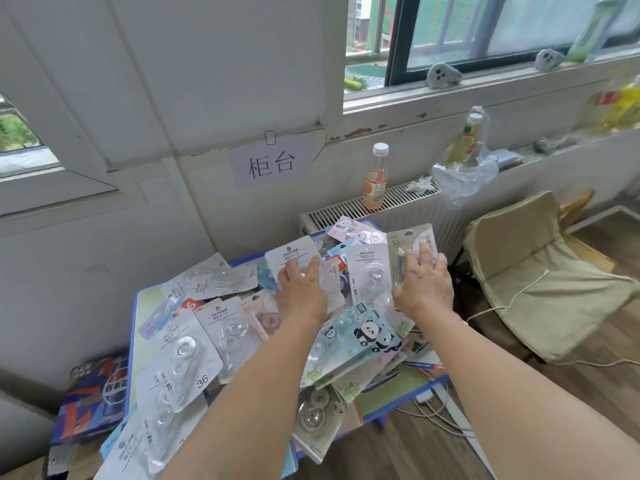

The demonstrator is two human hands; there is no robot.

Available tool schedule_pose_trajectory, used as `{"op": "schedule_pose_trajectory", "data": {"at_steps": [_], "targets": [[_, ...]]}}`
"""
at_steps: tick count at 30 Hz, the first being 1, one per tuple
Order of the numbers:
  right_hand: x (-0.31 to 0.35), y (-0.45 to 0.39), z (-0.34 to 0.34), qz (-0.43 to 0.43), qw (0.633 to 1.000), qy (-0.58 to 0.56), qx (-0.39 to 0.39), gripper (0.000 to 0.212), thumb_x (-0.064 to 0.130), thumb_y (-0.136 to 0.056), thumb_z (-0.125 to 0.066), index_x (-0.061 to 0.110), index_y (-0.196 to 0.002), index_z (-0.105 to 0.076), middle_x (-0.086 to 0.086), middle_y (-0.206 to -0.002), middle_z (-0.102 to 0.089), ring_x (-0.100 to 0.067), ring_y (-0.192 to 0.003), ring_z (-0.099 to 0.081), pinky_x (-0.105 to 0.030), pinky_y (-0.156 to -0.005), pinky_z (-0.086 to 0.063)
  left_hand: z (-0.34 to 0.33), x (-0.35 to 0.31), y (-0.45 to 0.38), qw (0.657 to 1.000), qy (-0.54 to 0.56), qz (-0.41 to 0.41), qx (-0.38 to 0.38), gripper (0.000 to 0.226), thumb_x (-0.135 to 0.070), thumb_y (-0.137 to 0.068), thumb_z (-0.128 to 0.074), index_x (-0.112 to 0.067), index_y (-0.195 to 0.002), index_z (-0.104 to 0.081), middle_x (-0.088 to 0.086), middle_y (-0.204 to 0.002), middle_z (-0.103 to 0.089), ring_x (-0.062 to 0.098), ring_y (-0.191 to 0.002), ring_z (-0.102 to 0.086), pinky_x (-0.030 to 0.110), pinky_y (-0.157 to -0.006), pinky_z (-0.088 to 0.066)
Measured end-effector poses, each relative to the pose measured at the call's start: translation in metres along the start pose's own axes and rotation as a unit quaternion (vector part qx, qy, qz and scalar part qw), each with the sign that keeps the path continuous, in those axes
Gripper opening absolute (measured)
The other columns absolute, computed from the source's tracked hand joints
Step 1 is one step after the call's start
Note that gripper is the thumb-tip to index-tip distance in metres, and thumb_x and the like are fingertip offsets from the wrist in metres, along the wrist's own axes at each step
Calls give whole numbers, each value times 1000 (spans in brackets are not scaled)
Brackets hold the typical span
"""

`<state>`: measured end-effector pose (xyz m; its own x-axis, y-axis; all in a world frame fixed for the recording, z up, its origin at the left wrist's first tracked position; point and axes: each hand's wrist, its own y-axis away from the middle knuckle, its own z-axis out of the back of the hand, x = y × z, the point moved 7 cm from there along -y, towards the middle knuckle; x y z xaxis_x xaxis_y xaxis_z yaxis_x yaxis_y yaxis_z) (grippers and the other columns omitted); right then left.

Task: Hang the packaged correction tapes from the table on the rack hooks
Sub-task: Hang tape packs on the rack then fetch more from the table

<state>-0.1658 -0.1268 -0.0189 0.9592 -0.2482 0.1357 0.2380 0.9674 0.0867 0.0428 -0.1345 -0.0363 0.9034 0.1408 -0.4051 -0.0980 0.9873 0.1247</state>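
Several packaged correction tapes lie heaped on a small blue-edged table; one pack shows pandas. My left hand rests on a white pack at the far middle of the heap, fingers fairly straight. Over at the far right, my right hand lies flat with spread fingers on a grey-beige pack. Neither hand lifts a pack. No rack or hooks are in view.
A white radiator behind the table carries an orange-labelled bottle and a plastic bag. A beige cushioned chair stands to the right. A Pepsi carton sits at the left, cables on the floor.
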Motion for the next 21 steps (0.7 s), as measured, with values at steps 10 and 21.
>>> {"op": "schedule_pose_trajectory", "data": {"at_steps": [10, 21], "targets": [[-113, 54, 14, -94, 994, -43, -25, 66, 35, -93, -53, 18, -149, -23, -6, -162, -1, -39, -143, -12, -44, -111, -30, -29, -100, 47, 992, -43, -118, 23, 62, -16, -96, -42, -30, -152, -22, 12, -155, -10, 32, -138, -20, 42, -109, -29], [-268, 180, 23, -228, 969, -83, -52, 60, 31, -95, -49, 21, -148, -23, -2, -162, 1, -36, -143, -11, -43, -105, -38, -106, -224, 177, 956, -75, -269, 86, 64, -18, -96, -45, -31, -153, -19, 12, -155, -13, 32, -136, -24, 40, -109, -31]]}}
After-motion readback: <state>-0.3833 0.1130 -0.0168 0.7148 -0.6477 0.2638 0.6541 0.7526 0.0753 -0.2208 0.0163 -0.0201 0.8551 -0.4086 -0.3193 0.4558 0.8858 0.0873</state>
